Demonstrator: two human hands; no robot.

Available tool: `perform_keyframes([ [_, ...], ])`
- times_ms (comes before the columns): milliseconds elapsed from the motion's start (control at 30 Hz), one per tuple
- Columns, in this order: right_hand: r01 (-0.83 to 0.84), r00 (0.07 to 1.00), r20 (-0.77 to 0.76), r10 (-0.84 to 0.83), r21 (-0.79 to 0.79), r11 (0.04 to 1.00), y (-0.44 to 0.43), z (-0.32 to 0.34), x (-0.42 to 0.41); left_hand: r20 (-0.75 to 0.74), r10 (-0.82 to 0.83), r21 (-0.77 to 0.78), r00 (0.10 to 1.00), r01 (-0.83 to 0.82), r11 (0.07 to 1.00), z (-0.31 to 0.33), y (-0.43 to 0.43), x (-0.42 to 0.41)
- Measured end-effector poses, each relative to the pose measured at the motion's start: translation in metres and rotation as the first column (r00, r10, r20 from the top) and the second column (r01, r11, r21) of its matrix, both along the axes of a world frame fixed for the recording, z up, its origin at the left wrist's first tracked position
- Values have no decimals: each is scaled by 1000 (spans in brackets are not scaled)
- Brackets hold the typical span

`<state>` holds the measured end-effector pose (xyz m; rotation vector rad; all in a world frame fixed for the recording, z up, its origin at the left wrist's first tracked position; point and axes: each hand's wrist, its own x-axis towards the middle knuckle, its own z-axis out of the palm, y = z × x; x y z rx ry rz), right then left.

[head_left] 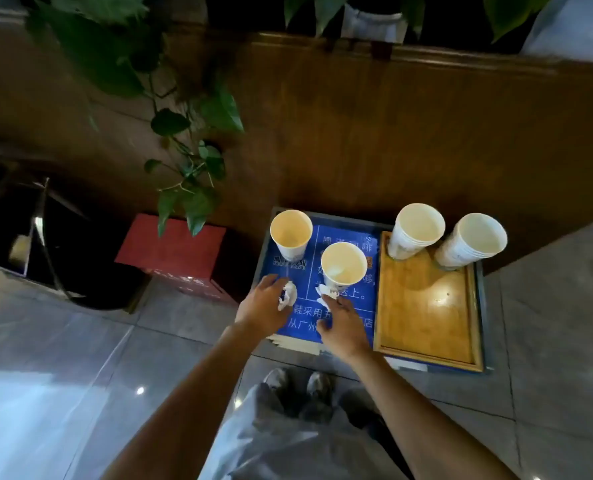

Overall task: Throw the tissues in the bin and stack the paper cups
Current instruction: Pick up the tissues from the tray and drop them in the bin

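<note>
Two single white paper cups stand on a blue printed surface: one at the back left, one nearer the middle. Two stacks of paper cups stand at the far end of a wooden tray: a left stack and a right stack. My left hand is closed around a crumpled white tissue. My right hand pinches a second crumpled tissue at the foot of the middle cup. A dark bin stands on the floor to the far left.
A red box sits on the floor between the bin and the blue surface. Green plant leaves hang down over the red box. A brown wooden wall runs behind the cups. My shoes are on the grey tiled floor below.
</note>
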<state>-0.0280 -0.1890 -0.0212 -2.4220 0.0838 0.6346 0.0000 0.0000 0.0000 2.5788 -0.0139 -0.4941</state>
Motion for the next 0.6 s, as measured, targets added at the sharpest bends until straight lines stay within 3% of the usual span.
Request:
perform_keyframes([
  [133, 41, 999, 11, -40, -86, 995, 13, -5, -1, -142, -184, 127, 973, 202, 971, -10, -7, 7],
  [333, 253, 960, 128, -248, -29, 967, 26, -11, 3, -143, -390, 181, 910, 412, 893, -27, -2, 12],
  [600, 509, 860, 40, -508, -24, 860, 40, -8, -1, -105, -486, 123, 867, 497, 859, -36, 13, 27],
])
